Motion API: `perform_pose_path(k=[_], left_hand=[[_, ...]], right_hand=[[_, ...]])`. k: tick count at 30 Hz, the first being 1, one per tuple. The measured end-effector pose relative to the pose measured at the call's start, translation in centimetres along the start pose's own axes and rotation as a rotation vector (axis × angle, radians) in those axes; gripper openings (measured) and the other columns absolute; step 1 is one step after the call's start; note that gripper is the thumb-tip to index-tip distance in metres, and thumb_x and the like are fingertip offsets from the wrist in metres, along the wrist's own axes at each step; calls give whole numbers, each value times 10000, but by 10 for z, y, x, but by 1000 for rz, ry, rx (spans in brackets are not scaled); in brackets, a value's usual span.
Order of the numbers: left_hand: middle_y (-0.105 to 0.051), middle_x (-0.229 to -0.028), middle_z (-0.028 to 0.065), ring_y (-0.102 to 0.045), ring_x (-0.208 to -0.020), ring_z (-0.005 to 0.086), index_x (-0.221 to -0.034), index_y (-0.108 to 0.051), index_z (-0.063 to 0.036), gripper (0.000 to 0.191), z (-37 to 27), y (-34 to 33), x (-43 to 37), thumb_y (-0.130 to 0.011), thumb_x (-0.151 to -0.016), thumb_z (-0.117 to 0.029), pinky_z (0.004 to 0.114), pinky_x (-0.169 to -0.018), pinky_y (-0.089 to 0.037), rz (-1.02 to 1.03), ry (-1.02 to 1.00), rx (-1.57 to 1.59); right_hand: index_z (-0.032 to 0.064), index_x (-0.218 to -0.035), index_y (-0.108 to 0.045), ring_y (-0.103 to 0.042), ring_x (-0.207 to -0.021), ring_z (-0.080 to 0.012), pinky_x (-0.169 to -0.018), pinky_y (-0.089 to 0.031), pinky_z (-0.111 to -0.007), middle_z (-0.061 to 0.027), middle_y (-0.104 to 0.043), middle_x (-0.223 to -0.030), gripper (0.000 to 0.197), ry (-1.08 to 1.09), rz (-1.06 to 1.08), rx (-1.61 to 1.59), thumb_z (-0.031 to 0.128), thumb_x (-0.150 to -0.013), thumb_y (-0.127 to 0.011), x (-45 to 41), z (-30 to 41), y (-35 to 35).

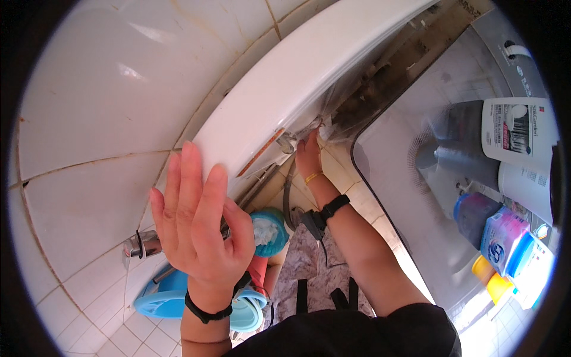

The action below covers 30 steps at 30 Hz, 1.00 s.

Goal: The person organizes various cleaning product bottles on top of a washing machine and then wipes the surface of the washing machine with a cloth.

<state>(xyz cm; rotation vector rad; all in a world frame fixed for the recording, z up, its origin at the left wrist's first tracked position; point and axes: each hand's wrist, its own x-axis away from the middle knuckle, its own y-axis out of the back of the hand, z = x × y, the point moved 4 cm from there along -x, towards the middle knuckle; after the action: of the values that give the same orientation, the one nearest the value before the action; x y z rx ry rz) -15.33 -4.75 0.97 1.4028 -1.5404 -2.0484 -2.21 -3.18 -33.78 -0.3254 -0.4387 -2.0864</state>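
My left hand (203,227) is raised with its fingers apart and nothing in it. Its fingertips overlap the near end of a white, glossy rim (272,85), which looks like a washbasin edge; whether they press on it is hard to tell. My right hand (308,156) reaches down into the gap between this rim and a top-loading washing machine (392,147). Its fingertips are at some crumpled, clear plastic-like material (314,127), and their grip is partly hidden. Close by are a grey pipe fitting (285,143) and a rusty strip (261,151) under the rim.
Bottles (508,129) and a detergent box (502,241) stand on the machine's lid. Below lie a grey hose (289,196), a teal bin (272,234) with white paper, and a blue basin (160,303). A metal valve (142,244) projects from the tiled wall (98,107).
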Motion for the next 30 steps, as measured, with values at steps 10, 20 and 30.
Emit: perform_pose_path(k=[10, 20, 30], left_hand=[[-598, -1415, 228, -563, -1332, 402, -1336, -560, -69, 494, 0, 0, 5, -569, -850, 21, 555, -1183, -265, 122, 28, -19], [-572, -1421, 279, -552, -1334, 427, -1349, -550, -49, 514, 1, -1, 7, -552, -841, 26, 554, -1200, -207, 184, 35, -8], [-515, -1408, 390, -565, -1299, 470, -1384, -480, -12, 450, -10, -5, 2, -518, -937, -54, 542, -1206, -187, 199, 62, -64]], right_hand=[[22, -1623, -48, -629, -970, -444, -811, -518, -472, -324, -574, -1294, 722, 224, -145, 181, 50, -1020, -445, -38, -62, -5], [3, -1604, -81, -549, -1230, -458, -1011, -456, -471, -330, -504, -1410, 726, 75, -32, 89, 29, -974, -442, -38, -68, 1], [-80, -1586, -28, -543, -1228, -479, -1027, -448, -478, -372, -472, -1427, 727, 117, -1, 173, 52, -995, -432, -95, -179, -3]])
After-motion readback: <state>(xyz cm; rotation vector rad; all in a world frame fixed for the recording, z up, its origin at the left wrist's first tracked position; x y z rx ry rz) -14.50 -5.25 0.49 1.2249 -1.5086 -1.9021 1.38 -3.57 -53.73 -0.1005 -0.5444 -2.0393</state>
